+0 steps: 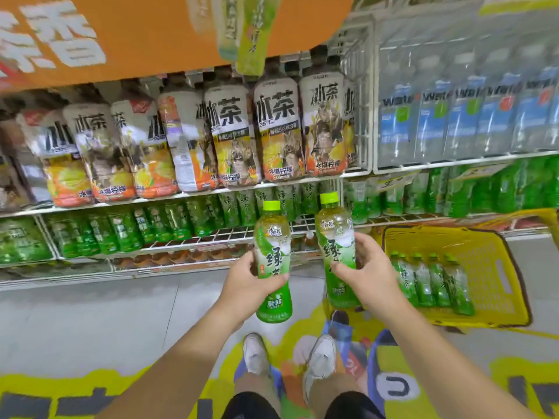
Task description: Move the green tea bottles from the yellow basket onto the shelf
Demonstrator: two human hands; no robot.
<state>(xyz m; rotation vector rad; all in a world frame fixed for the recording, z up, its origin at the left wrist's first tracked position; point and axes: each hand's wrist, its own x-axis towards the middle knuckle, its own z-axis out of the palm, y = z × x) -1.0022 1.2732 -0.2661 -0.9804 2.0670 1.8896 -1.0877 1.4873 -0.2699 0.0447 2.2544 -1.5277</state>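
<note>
Each hand grips one upright green tea bottle: left hand [245, 282] holds a bottle [273, 261], right hand [364, 273] another [337, 252]. The shelf [257, 234] gap lies straight ahead, beyond both caps; the basket [484, 267] with remaining bottles sits right.

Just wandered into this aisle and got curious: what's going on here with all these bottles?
A person is restocking a shop shelf. The left hand holds one green tea bottle and the right hand holds another bottle, both upright in front of the wire shelf, where matching bottles already stand. More bottles wait in the yellow basket on the floor to the right.
</note>
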